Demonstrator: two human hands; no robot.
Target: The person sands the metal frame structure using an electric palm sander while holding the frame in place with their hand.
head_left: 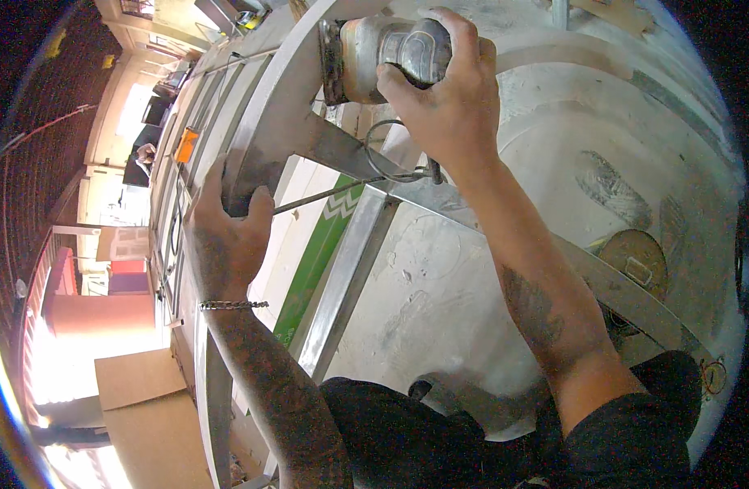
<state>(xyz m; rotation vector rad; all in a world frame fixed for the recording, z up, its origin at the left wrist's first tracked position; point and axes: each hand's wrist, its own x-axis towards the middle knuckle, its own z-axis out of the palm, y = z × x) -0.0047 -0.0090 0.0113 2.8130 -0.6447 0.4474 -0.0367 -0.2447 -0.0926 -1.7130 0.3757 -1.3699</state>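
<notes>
At the top of the head view my right hand [452,98] grips a dusty electric sander [362,61] by its rounded dark end. The sander is on its side, its flat pad against the curved grey frame [276,90]. My left hand [232,232] is lower left, its fingers and thumb around the edge of the same frame, where a dark grey dusty part shows between them. A black cord [374,151] loops just below the sander. A thin rod runs from near my left thumb toward the loop.
A bare metal bar [346,285] and a green and white panel [317,253] lie below the frame. Pale dusty floor spreads to the right, with a round brown disc [635,261]. Cardboard [150,407] stands lower left. Another person [144,155] is far off, left.
</notes>
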